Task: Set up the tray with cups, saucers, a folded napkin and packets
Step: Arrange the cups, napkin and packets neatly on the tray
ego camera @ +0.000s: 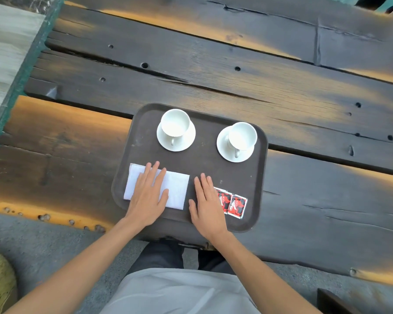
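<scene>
- While both hands lie on it, the brown tray (213,173) sits on the wooden table (213,71), holding two cups on saucers at its far side.
- The folded napkin (176,189) lies under the left hand (149,196), long axis left-right, palm flat, fingers together.
- The red packets (235,203) lie just right of the right hand (208,205), which is flat and empty, partly covering them.

A dark plank table (281,71) carries 1 brown tray (204,159).
</scene>
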A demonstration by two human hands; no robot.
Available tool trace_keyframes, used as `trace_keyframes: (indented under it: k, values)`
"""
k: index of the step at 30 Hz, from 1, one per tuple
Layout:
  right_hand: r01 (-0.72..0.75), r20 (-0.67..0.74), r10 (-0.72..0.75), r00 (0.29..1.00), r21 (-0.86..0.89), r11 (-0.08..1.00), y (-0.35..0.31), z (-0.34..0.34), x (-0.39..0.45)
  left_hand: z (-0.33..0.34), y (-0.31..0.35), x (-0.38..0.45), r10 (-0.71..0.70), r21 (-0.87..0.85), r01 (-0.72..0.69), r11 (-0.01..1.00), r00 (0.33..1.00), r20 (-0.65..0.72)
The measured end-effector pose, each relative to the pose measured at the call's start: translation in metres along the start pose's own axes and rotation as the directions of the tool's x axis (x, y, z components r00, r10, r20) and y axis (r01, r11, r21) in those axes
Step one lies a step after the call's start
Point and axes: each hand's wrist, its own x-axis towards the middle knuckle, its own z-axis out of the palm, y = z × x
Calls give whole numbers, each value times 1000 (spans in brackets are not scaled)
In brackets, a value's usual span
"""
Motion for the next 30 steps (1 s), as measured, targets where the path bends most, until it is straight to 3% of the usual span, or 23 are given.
trace_keyframes:
  k: [5, 10, 13, 21, 30]
  values:
    - [-148, -80, 154, 985, 78, 986, 48, -26, -44, 17, 72, -3, 101, -184, -91, 979, 994, 44]
    - [-214, -72, 217, 974, 47, 976, 84, -44, -64, 39, 106, -7, 299, -92, -290, 953, 948, 107]
    - [-205, -42, 207, 977, 45, 978, 95, -47, -68, 51, 113, -13, 327, -28, -328, 944, 924, 199]
    - [-188, 19, 188, 982, 2, 982, 92, -39, -71, 65, 137, -23, 77, -239, -41, 970, 987, 140]
    - [-134, 23, 134, 991, -10, 991, 83, -30, -59, 59, 146, -7, -176, -568, 204, 797, 979, 104]
